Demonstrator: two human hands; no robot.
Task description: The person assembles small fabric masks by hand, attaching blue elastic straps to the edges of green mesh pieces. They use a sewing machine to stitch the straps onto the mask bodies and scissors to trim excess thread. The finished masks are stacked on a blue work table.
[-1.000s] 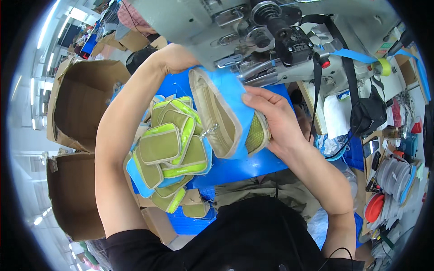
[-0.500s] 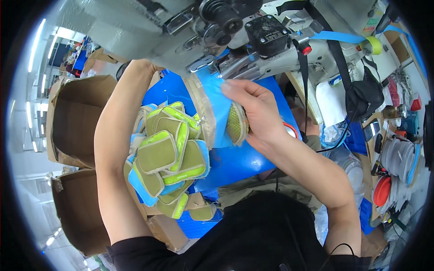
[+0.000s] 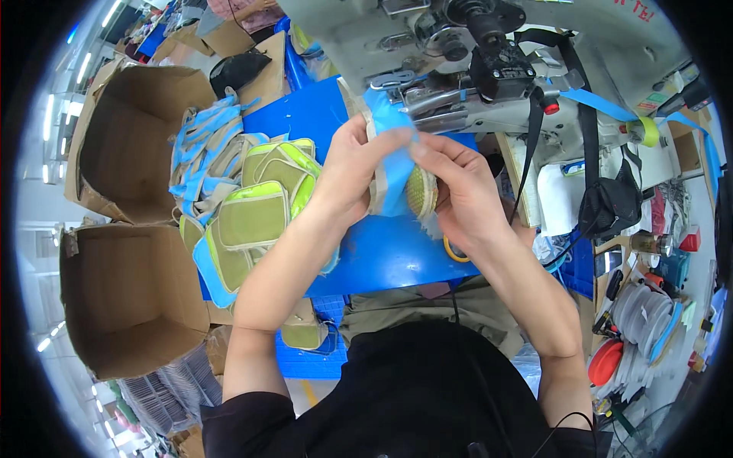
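Observation:
My left hand (image 3: 345,169) and my right hand (image 3: 466,187) meet under the sewing machine's (image 3: 439,103) metal parts. Both are closed on a fabric piece (image 3: 395,187) with a wide light-blue band, beige edging and an olive mesh part. Its far end lies by the machine's presser area, where the contact is hard to make out. My left thumb and fingers pinch the blue band from the left, my right fingers from the right. Left of my left forearm, olive panels with bright yellow-green trim (image 3: 256,217) lie in an overlapping heap, partly hidden by that arm.
The blue table (image 3: 389,259) spreads under my hands. Blue and beige strips (image 3: 205,160) are heaped on its left. Two cardboard boxes (image 3: 130,298) stand farther left. Orange-yellow scissor handles (image 3: 456,249) show beneath my right hand. Blue tape (image 3: 599,104) feeds in from the right.
My left hand has come from the far side of the table to the fabric piece and now grips it beside my right hand. The whole view has shifted, uncovering the strips.

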